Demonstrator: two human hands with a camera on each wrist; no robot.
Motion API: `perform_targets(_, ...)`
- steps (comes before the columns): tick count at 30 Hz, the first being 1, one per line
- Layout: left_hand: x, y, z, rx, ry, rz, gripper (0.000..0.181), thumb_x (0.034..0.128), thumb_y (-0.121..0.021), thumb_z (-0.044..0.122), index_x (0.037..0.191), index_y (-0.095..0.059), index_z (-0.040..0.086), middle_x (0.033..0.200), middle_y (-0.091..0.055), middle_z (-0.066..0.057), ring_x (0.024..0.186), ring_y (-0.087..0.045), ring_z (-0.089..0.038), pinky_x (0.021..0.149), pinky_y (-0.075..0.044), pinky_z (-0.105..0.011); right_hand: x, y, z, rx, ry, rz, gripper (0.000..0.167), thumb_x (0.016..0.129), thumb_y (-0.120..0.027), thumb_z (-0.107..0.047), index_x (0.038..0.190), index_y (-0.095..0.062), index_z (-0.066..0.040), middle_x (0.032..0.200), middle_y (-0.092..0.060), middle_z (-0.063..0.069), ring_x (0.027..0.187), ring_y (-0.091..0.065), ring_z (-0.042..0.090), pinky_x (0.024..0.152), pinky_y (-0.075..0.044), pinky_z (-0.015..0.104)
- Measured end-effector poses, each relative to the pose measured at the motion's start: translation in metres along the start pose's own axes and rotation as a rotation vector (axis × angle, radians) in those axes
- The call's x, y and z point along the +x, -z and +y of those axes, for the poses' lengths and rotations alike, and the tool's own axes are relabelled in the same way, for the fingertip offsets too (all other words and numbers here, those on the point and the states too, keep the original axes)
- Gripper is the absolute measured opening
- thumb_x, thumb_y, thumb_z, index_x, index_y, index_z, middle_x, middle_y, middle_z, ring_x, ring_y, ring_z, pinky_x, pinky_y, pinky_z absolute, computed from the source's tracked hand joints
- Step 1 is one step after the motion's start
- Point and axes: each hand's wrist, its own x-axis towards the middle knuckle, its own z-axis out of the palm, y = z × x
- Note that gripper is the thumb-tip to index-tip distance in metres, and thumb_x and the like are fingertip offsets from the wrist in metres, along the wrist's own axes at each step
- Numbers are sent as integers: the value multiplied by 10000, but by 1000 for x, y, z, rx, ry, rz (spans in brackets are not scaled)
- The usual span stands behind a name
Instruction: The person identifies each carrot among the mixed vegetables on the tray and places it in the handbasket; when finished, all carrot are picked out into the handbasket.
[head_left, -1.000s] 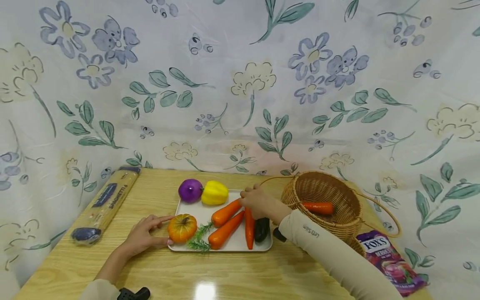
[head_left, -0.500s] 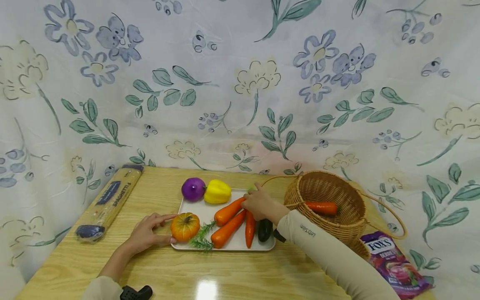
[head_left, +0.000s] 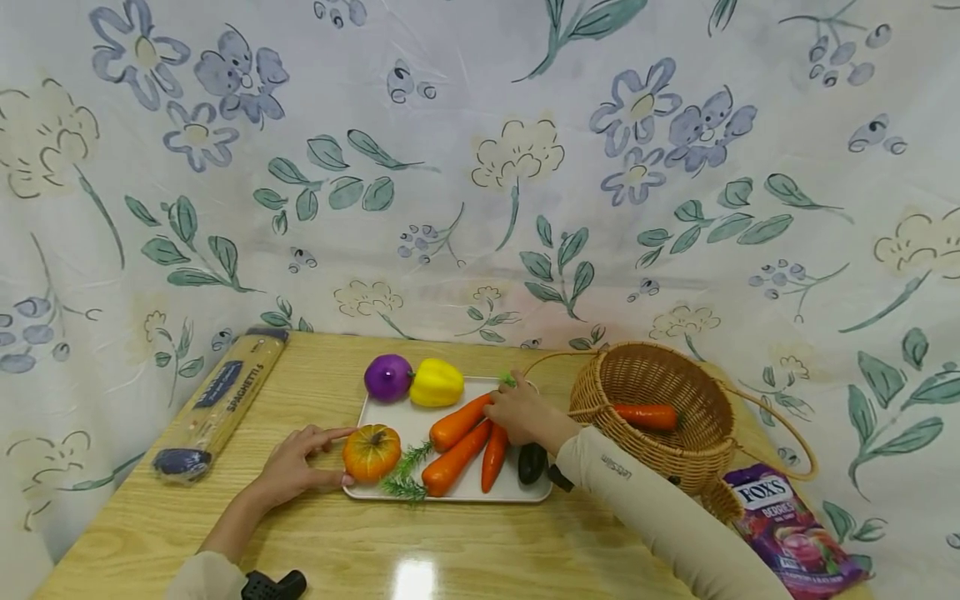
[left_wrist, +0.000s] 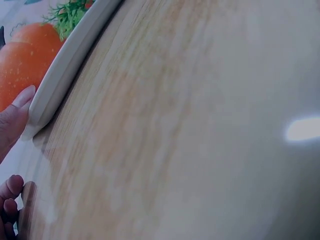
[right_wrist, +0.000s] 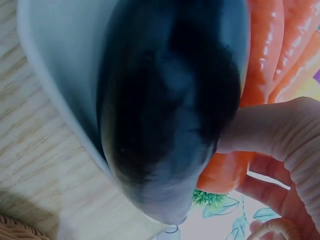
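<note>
Right grip (head_left: 522,412): we're pinching a glossy orange carrot (head_left: 492,460) near its leafy top, over the white rectangular tray (head_left: 408,422).
Left grip (head_left: 300,463): we're spreading wide, thumb touching the tray's rim.
Round tan wicker basket (head_left: 633,446): we're seeing another carrot (head_left: 645,417) inside.

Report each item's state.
Basket: open, one carrot inside
Tray: loaded
Rightmost tray carrot: gripped by right hand
Other tray carrots: lying flat
Eggplant: lying
Pumpkin: upright, beside left hand
Yellow pepper: lying sideways
Purple vegetable: unheld
Spaghetti pack: lying, wrapped
Fox's bag: seal unclear
</note>
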Motion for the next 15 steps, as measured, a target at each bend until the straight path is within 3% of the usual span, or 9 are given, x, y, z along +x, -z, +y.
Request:
perform_targets(5,1,1,3,3,4,-4,681,714,-854,399,1322,-648,172,893,-478,46,767,-340,-111,659,-243,-313,-6,2,4,70,18,52,409,825,-776,-193,1215,-661,-230,1261,-626,-5,1209,-560,226,1131,-304,528)
perform_targets(15,1,1,2,6,24,-18,705,711,-852,409,1333,-638,156,906,-493,28,780,-360,-128,677,-254,-324,-19,12,20,405,82,249,459,783,-813,-245,1210,-664,-168,1194,-624,60,1163,-567,288,1077,-324,560)
